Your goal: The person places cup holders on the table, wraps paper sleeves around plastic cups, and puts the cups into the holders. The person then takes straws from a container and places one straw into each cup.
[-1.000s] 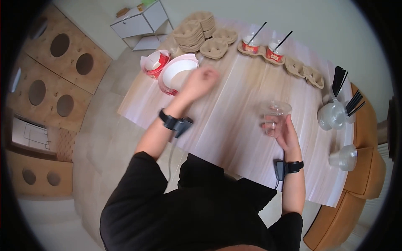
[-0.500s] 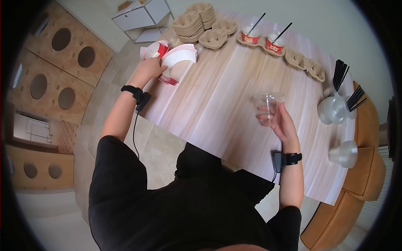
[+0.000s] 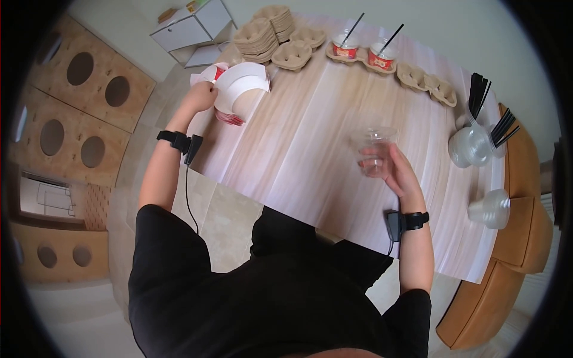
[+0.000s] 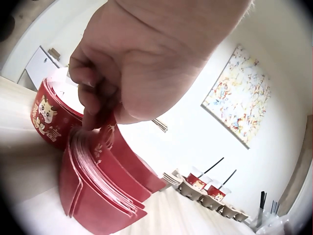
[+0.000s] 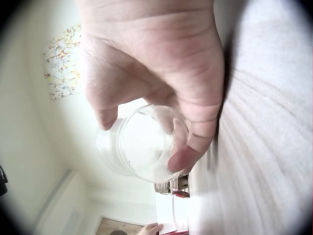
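1. Head view: a person works at a wood-grain table (image 3: 310,137). The left hand (image 3: 200,98) is at the near-left side of a fanned stack of red-and-white paper sleeves (image 3: 243,82), fingers curled; its fingertips are hard to see here. The right hand (image 3: 403,176) holds a clear plastic cup (image 3: 376,156) above the table, thumb and fingers around it. Farther back are stacked pulp carriers (image 3: 256,40) and two cups with black straws (image 3: 363,53), standing in a carrier. Clear lids (image 3: 471,148) are at the right.
2. Left wrist view: the left hand's fingers and thumb pinch the top edge of a red sleeve in the fanned stack. Just beside it is a rolled sleeve stack (image 4: 49,113) with a cartoon animal.
3. Right wrist view: the right hand's thumb and fingers are clamped on opposite sides of the clear plastic cup.
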Motion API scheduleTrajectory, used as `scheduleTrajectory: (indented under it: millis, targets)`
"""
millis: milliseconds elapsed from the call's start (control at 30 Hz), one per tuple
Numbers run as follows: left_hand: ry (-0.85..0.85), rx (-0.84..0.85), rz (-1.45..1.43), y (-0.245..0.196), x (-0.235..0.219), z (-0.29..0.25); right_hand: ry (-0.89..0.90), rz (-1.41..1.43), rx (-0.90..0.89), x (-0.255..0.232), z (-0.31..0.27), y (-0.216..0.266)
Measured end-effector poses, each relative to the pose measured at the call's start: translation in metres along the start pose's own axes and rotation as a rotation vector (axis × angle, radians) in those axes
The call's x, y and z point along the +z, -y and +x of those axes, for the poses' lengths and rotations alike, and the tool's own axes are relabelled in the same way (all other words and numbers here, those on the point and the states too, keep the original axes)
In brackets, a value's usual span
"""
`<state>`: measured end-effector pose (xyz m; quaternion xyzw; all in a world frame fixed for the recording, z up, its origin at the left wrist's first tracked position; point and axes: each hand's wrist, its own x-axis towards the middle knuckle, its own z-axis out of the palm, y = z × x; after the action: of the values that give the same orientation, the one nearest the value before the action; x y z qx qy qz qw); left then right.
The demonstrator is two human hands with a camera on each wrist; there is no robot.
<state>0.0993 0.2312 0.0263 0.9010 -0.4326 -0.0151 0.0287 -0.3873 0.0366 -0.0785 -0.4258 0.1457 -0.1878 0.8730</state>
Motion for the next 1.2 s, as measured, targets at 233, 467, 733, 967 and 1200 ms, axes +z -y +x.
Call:
scheduleTrajectory:
  millis: [233,467,733,967,1200]
  targets:
    - [-0.175,0.058,-0.048,-0.036,-0.026,-0.019,0.026,-0.044,0.006,0.005,-0.004,0.006]
    - [-0.009,0.364,-0.631,-0.165,0.012,-0.063,0.23,-0.213,-0.143,0.007,-0.005,0.007]
    - [0.451,0.793,-0.726,-0.257,0.038,-0.072,0.262,-0.196,-0.21,-0.017,0.001,0.005]
    - [0.487,0.809,-0.817,-0.274,0.051,-0.06,0.072,-0.073,-0.186,-0.024,-0.002,0.006]
    - [0.832,0.653,-0.982,-0.276,0.077,-0.066,0.068,-0.067,-0.207,-0.014,-0.006,0.009]
